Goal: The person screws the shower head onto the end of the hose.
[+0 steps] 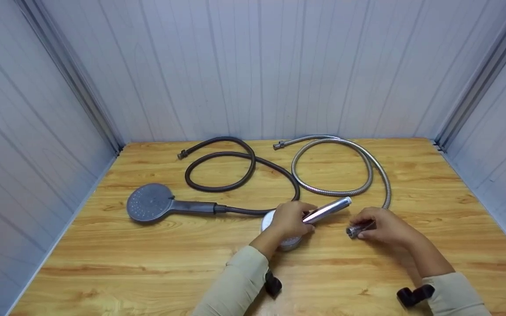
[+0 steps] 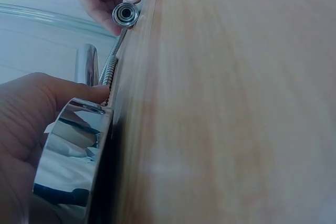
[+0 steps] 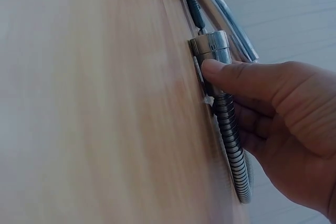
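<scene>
My left hand (image 1: 289, 218) grips a chrome shower head (image 2: 71, 158) around the neck, where the round head meets the handle (image 1: 328, 210). The handle points up and to the right, its end free. Between thumb and fingers, my right hand (image 1: 382, 226) pinches the metal end fitting (image 3: 212, 51) of a silver shower hose (image 1: 384, 177). The fitting's open end faces left, apart from the handle's end, and shows as a ringed opening in the left wrist view. Behind the fitting the ribbed hose (image 3: 233, 150) bends back in the right wrist view.
A dark grey shower head (image 1: 149, 202) lies at left, joined to a black hose (image 1: 218, 189) looped behind it. The silver hose's other end fitting (image 1: 278, 145) rests near the back wall (image 1: 253, 70). Panel walls border the wooden table (image 1: 147, 267) at the back and both sides.
</scene>
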The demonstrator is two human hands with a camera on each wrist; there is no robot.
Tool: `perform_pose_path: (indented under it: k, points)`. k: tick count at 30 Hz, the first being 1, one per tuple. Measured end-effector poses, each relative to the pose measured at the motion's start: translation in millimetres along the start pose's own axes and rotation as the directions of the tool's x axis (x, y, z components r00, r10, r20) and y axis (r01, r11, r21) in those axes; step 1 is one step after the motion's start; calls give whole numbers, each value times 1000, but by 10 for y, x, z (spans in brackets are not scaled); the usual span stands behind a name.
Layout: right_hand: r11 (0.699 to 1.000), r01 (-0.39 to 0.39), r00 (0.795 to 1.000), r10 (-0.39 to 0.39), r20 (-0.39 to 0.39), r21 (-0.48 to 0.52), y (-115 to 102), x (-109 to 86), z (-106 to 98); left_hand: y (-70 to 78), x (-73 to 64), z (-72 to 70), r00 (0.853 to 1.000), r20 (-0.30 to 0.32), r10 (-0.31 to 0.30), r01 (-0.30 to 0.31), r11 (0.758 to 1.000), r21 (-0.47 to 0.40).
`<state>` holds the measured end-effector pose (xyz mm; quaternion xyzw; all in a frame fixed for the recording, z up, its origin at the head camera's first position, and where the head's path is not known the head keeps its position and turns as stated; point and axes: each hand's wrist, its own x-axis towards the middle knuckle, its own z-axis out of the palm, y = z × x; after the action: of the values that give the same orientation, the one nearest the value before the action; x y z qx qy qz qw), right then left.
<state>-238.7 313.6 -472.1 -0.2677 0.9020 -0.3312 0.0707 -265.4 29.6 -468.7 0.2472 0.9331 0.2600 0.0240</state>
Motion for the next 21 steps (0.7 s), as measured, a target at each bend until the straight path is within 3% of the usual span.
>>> perform_pose_path:
  k: [3, 15, 21]
  points:
    - [1000, 5, 1000, -5, 10, -9, 9, -1, -6, -14, -2, 2, 1000, -1, 15, -15, 1000, -4]
    - [992, -57, 998, 57, 3, 117, -5, -15, -9, -39, -40, -22, 998, 3, 70, -70, 997, -14]
    - [984, -65, 998, 63, 16, 168, -18, -19, -37, -52, -45, -64, 998, 37, 40, -37, 996, -82]
